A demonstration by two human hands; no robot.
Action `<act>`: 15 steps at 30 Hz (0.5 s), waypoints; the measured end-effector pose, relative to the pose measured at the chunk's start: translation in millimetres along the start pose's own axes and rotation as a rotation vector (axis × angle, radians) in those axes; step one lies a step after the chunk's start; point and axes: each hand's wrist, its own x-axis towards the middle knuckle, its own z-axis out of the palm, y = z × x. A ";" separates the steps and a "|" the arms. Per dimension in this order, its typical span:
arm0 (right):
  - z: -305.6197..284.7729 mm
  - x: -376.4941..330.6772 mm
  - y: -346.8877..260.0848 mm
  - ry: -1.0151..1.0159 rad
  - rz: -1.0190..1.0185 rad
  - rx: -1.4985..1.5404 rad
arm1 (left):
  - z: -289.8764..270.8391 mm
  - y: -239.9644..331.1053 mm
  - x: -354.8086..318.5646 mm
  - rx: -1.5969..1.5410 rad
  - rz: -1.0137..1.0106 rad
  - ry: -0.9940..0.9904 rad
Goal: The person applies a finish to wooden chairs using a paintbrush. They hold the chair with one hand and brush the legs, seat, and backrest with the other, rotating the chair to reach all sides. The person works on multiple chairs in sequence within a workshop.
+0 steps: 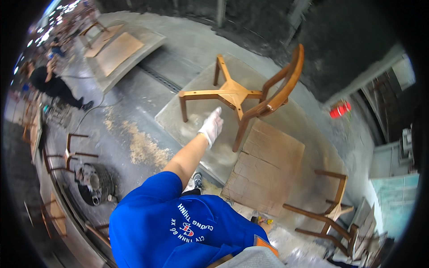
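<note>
My left hand point(212, 127), in a thin white glove, reaches forward to a wooden chair frame point(232, 94). Its fingers are loosely bent, and I see nothing held in them. Whether the fingertips touch the frame, I cannot tell. The chair frame has a curved backrest, a cross-shaped seat support and brown legs; it stands on a large dusty board point(196, 123). Low by my right side is my right hand point(267, 227), partly hidden by my blue shirt. It is closed at a small black and yellow object point(263, 220) whose kind I cannot make out.
A flat brown cardboard sheet point(268, 165) lies on the board. Another chair frame point(328, 212) stands at the right, and one more point(69, 154) at the left by a dark round container point(94, 183). A person point(51, 80) works far left. A red object point(340, 110) sits far right.
</note>
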 end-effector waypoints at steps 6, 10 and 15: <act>5.0 -109.4 43.3 0.072 0.058 -0.233 | 57.5 23.7 97.9 -0.454 0.271 -0.129; -10.7 -176.1 90.4 0.275 0.183 -0.214 | 58.6 32.2 140.4 -0.501 0.220 -0.055; -21.4 -242.2 127.0 0.495 0.360 -0.104 | 65.2 31.1 151.5 -0.432 0.228 0.154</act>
